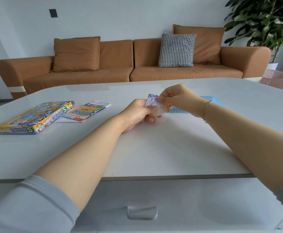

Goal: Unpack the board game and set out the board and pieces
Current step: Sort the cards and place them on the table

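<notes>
Both hands meet over the middle of the white table (171, 148), each gripping the same small stack of cards (155, 106). The left hand (137, 115) has its fingers curled under and around the stack from below, its heel resting on the tabletop. The right hand (176, 96) comes in from above and pinches the top of the cards between thumb and fingertips. A thin bracelet (206, 108) sits on the right wrist.

The cards are held just above the table, fanned slightly, with pink, white and orange faces showing.

To the left lies the game box (34, 118), flat and closed as far as can be seen, with a bright yellow and blue cover. Just beside it on its right, touching or slightly tucked under its corner, lies the folded board (85, 111), printed side up.

Behind the right hand a light blue tray (211, 100) lies flat on the table, mostly hidden by the wrist.

Beyond the table stands a brown sofa (120, 64) with a checked cushion (177, 50), and a plant (263, 22) at the right
</notes>
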